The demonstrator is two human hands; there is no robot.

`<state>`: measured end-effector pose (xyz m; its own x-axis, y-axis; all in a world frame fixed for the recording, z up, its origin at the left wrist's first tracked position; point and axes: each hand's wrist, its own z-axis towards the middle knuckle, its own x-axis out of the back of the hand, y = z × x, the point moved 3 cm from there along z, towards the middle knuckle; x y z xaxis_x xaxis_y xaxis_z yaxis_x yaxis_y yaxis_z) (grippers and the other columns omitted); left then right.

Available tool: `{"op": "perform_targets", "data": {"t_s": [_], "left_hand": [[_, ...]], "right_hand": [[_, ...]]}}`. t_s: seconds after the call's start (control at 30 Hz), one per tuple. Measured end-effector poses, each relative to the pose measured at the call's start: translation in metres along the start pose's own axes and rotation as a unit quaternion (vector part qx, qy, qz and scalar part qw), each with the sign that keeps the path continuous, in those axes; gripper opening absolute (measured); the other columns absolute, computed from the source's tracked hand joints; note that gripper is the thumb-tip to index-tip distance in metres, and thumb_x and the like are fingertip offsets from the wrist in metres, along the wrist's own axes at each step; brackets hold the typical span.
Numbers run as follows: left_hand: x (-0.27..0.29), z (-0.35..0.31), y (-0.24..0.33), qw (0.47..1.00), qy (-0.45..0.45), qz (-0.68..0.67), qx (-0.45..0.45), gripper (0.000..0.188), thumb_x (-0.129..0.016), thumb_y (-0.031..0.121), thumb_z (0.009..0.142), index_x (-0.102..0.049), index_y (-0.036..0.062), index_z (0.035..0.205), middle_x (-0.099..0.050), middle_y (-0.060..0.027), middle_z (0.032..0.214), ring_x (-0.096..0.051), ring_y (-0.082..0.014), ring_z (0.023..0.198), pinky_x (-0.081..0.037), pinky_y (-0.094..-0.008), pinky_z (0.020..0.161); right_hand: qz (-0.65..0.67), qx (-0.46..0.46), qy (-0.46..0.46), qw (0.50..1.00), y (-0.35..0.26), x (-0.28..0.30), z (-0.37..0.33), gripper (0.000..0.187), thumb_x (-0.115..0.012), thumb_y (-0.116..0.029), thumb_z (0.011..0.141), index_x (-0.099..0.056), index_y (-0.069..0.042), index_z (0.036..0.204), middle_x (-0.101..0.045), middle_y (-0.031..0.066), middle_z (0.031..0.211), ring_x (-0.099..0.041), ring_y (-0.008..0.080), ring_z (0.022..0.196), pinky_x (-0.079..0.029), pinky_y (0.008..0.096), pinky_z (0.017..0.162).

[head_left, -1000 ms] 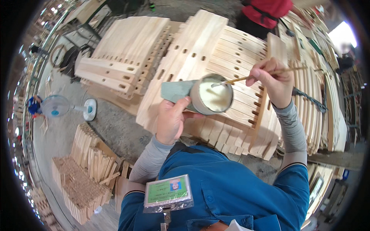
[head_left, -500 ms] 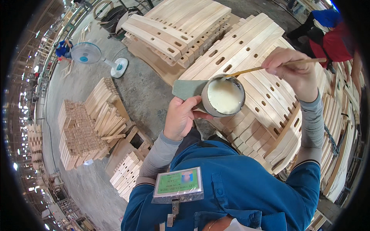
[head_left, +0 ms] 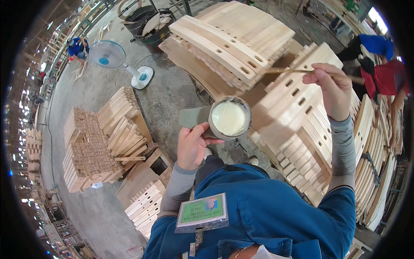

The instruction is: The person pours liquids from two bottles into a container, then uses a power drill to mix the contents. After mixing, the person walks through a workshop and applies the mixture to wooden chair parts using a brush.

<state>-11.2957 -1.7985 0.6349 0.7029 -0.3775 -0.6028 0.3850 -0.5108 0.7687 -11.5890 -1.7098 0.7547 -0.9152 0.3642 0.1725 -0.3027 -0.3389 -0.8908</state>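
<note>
My left hand (head_left: 192,146) is closed around the side of a round cup (head_left: 247,126) holding cream-coloured liquid (head_left: 230,118). A flat grey-green piece (head_left: 193,116) sticks out from the cup's left side, above the same hand. Between the fingertips of my right hand (head_left: 334,88) is a thin wooden stick (head_left: 297,71), held nearly level. Its left end is over the edge of stacked slotted boards (head_left: 228,47); whether it touches them I cannot tell, nor whether it has bristles.
More slotted boards (head_left: 297,93) are piled below my right hand. Wooden pieces (head_left: 92,146) stand stacked on the floor at left, near a white fan (head_left: 142,77). Dark tubs (head_left: 151,26) are at the back. People in blue (head_left: 377,45) and red (head_left: 390,80) are at far right.
The stick has come out of the cup and moved up and right, over the boards. My left hand and the cup have shifted left and slightly down. The view has shifted too.
</note>
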Motion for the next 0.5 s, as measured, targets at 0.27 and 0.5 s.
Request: {"op": "perform_targets", "data": {"t_s": [0.27, 0.5], "left_hand": [[0.120, -0.010, 0.081, 0.991, 0.101, -0.005, -0.083, 0.025, -0.041, 0.003, 0.083, -0.048, -0.0016, 0.107, -0.057, -0.0119, 0.101, -0.060, -0.0218, 0.083, -0.056, -0.0361, 0.060], [0.195, -0.023, 0.117, 0.978, 0.178, 0.006, -0.110, 0.024, -0.043, 0.006, 0.084, -0.047, 0.0019, 0.107, -0.057, -0.0090, 0.100, -0.061, -0.0208, 0.081, -0.055, -0.0354, 0.059]], "right_hand": [[-0.243, 0.065, -0.112, 0.961, 0.105, -0.121, 0.108, 0.036, -0.040, -0.007, 0.088, -0.038, 0.001, 0.123, -0.053, 0.0221, 0.109, -0.054, 0.0302, 0.101, -0.045, 0.0350, 0.082], [-0.639, -0.042, -0.124, 0.757, 0.188, -0.171, 0.188, 0.087, -0.060, -0.058, 0.065, -0.037, 0.007, 0.118, -0.050, 0.0271, 0.109, -0.050, 0.0360, 0.103, -0.043, 0.0382, 0.083]]}}
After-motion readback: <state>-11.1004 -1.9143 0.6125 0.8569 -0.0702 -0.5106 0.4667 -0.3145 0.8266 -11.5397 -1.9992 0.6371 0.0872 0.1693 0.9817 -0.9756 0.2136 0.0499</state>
